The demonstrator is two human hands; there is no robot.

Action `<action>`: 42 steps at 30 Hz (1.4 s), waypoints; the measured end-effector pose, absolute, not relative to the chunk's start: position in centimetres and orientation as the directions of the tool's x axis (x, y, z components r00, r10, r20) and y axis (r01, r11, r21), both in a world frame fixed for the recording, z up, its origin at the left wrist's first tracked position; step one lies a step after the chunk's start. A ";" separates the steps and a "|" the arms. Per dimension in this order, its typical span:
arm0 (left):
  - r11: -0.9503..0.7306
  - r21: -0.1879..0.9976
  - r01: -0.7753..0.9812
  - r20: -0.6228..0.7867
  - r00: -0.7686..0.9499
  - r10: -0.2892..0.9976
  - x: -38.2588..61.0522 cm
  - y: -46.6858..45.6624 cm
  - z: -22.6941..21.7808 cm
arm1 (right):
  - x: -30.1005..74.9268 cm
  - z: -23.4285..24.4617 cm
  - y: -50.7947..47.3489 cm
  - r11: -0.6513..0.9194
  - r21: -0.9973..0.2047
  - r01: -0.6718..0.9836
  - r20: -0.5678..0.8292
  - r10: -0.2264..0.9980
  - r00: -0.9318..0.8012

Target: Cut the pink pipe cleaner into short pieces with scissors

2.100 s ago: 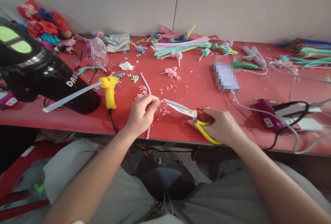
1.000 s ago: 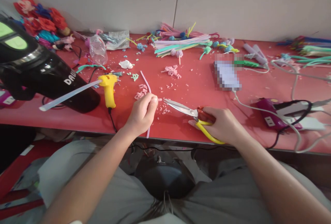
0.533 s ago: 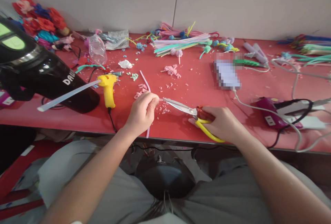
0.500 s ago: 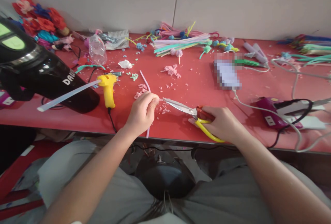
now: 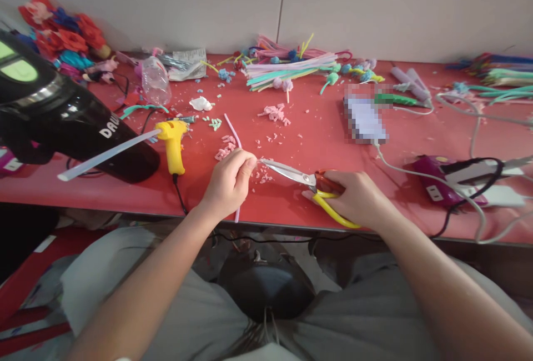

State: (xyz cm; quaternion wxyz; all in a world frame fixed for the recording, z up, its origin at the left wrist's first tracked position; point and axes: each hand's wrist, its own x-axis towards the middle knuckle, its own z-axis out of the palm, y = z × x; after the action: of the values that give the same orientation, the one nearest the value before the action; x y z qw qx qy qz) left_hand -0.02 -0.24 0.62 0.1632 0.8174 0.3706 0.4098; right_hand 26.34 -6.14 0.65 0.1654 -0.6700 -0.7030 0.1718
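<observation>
My left hand [image 5: 231,180] is closed in a pinch over the red table, with a short bit of pink pipe cleaner [image 5: 257,161] barely showing at its fingertips. My right hand [image 5: 358,197] grips scissors [image 5: 291,172] with one orange and one yellow handle. Their blades look nearly closed, and the tips are right beside my left fingertips. A lilac pipe cleaner [image 5: 232,130] passes behind or under my left hand; whether the hand holds it is hidden. Short pink cut pieces [image 5: 225,148] lie by my left knuckles, with tiny pink scraps [image 5: 263,174] under the blades.
A yellow glue gun [image 5: 175,147] with a long glue stick and a large black tumbler [image 5: 83,122] stand to the left. Bundled pipe cleaners [image 5: 291,71] lie at the back. Rightward are a blurred phone [image 5: 366,119], a purple power strip [image 5: 435,183] and loose cables.
The pink bit between my left fingertips and the scissors shows less than before. The blades have closed slightly, while both hands stay almost in place.
</observation>
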 end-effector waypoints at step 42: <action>-0.667 0.574 0.475 0.568 0.355 0.742 0.2 -0.3 0.6 | 26.1 0.3 -6.4 0.013 -0.454 0.891 0.042 0.999 0.007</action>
State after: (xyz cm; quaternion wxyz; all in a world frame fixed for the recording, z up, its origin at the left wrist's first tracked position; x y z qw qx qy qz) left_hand 0.17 -0.31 0.61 0.1573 0.8080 0.3767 0.4248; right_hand 26.14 -6.43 0.34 0.1802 -0.6864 -0.6883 0.1502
